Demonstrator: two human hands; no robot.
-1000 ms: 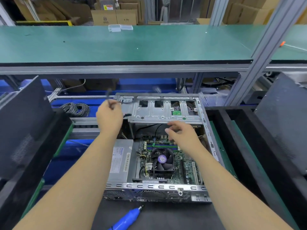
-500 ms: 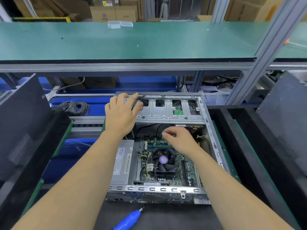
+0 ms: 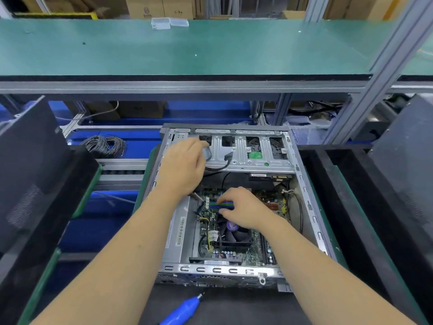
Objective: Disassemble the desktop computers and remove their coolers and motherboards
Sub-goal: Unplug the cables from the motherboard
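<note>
Both hands work inside the open computer case [image 3: 302, 181] before me: my left hand [image 3: 181, 168] pinches a black cable [image 3: 219, 164] at the drive bracket [image 3: 248, 151], my right hand [image 3: 241, 208] presses curled fingers on memory sticks [image 3: 221, 204] beyond the cooler fan [image 3: 234, 233] on the motherboard [image 3: 253, 254].

Access to the motherboard [image 3: 251, 253] is left open only from above. Its far side is roofed by the drive cage [image 3: 246, 156], its left blocked by the power supply [image 3: 179, 233], and its centre occupied by the cooler [image 3: 234, 235].
</note>
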